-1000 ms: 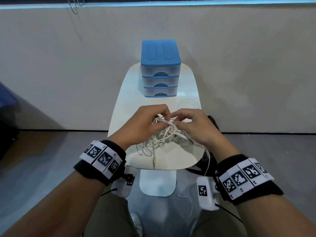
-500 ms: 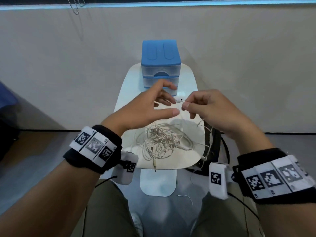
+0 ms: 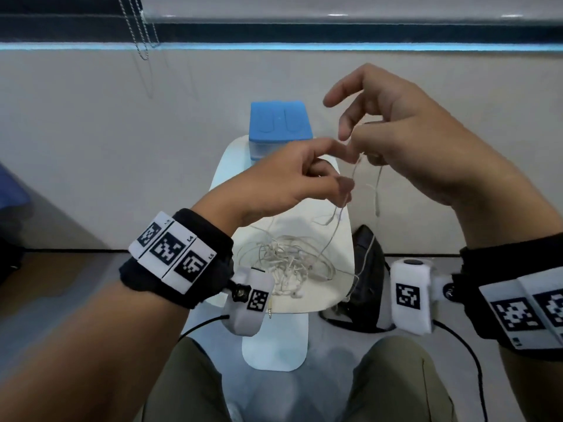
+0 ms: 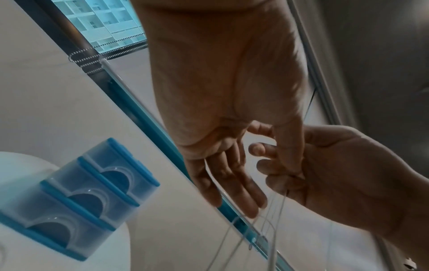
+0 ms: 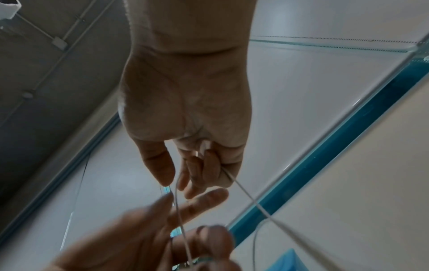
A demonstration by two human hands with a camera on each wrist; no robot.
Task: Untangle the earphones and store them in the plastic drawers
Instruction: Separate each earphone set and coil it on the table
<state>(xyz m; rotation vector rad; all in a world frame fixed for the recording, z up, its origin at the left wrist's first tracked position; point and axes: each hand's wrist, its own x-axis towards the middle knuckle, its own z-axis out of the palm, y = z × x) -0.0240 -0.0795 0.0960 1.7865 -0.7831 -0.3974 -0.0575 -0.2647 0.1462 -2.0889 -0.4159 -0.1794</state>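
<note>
A tangle of white earphones (image 3: 286,263) lies on the small white table (image 3: 323,296). Its jack plug (image 3: 270,312) hangs over the near edge. My right hand (image 3: 356,144) is raised above the table. Its curled fingers grip an earbud and cable (image 5: 204,148). Thin strands (image 3: 377,190) hang from it down to the tangle. My left hand (image 3: 344,169) is just below and left of it, index tip touching the right hand, with a strand (image 5: 183,229) running between its thumb and fingers. The blue-topped plastic drawers (image 3: 278,126) stand at the table's far end, all three closed (image 4: 76,201).
A black bag (image 3: 365,269) sits on the floor by the table's right edge. A wall rises right behind the drawers. A bead chain (image 3: 143,35) hangs at the upper left. My knees are under the table's near edge.
Both hands rose from the tangle on the table. The right hand pulled one earphone strand upward, and the left hand followed along that strand. The pile stays on the table.
</note>
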